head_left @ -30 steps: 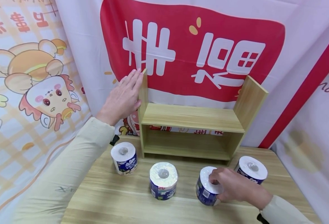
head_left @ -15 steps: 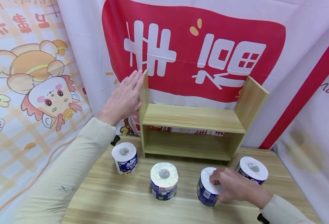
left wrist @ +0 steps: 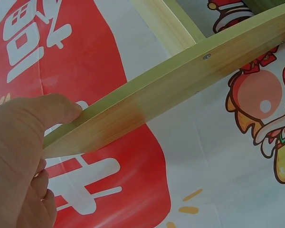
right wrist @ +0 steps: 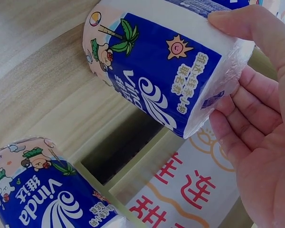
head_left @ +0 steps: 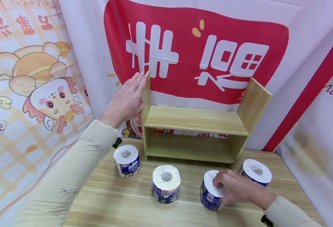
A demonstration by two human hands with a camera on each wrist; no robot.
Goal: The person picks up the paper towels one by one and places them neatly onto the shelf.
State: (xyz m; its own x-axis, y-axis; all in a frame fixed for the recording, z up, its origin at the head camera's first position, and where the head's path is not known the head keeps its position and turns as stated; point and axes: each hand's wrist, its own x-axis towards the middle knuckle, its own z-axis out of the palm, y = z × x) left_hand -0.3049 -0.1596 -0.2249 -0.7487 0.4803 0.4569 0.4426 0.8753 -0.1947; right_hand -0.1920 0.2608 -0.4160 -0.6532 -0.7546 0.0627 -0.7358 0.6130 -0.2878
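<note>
At the left of the head view, my left hand (head_left: 126, 99) holds the left side panel (left wrist: 166, 85) of a small wooden shelf (head_left: 195, 119). In the left wrist view its thumb lies at the panel's edge, with the other fingers beyond the outer face. My right hand (head_left: 240, 189) grips a blue-and-white toilet paper roll (head_left: 209, 194) standing on the table. Its fingers are at the roll's top by the core, the thumb on the wrapped side. The right wrist view shows that roll (right wrist: 152, 66) close up, with Vinda print.
Three more wrapped rolls stand on the wooden table (head_left: 104, 208): one at the left (head_left: 126, 160), one in the middle (head_left: 166, 183), one at the right (head_left: 257, 171) behind my right hand. A printed cloth (head_left: 200, 56) hangs behind the shelf.
</note>
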